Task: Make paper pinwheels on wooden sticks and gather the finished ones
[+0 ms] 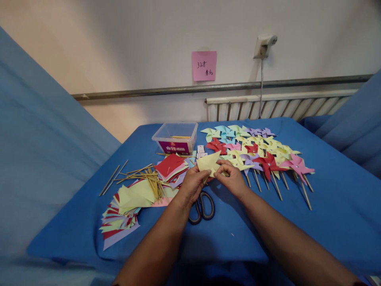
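Note:
Between my two hands is a pale yellow paper sheet [208,162], partly folded, with its corners pointing up and out. My left hand [195,180] grips its lower left side, thumb on top. The fingers of my right hand [230,176] pinch its right edge; what lies under them is hidden. Black-handled scissors [207,205] rest on the blue cloth just below my hands, their blades hidden. Finished paper pinwheels [268,165] on sticks lie in rows to the right. Left of my hands is a stack of coloured paper squares [170,166].
Several wooden sticks [154,182] lie across the papers, near a fanned pile of coloured paper [119,222]. A clear plastic box [175,137] holding sticks stands at the back, with small white boxes [201,151] beside it. Blue curtains [35,139] hang at both sides.

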Demonstrator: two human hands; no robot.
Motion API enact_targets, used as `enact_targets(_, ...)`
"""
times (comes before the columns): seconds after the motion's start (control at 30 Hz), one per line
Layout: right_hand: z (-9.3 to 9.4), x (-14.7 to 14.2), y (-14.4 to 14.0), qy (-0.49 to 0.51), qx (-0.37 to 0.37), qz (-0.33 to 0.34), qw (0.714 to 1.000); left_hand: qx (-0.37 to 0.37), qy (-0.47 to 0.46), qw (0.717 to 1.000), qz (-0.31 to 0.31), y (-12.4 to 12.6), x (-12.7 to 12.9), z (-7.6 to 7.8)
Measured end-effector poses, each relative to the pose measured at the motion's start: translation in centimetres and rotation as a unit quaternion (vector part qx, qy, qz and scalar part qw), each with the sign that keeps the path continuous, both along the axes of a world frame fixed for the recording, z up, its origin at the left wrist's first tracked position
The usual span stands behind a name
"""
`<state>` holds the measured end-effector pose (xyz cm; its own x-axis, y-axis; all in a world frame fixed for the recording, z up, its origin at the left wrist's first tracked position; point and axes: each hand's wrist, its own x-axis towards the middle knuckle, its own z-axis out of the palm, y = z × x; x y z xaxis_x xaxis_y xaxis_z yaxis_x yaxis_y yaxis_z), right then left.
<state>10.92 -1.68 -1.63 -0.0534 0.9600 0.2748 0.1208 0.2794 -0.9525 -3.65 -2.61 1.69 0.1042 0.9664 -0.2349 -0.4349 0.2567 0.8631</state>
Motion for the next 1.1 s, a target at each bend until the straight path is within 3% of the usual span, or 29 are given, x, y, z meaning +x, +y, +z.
enact_targets(0.63,0.19,-0.47,-0.23,0.016,0.003,-0.019,1.0,-0.004,0.009,1.0,0.002,-0.06,0.05,0.13)
enact_targets(1.1,-0.37,-0.68,-0.24,0.038,-0.014,0.004,0.999,0.002,0.05,0.999,0.018,-0.16,0.09,0.59)
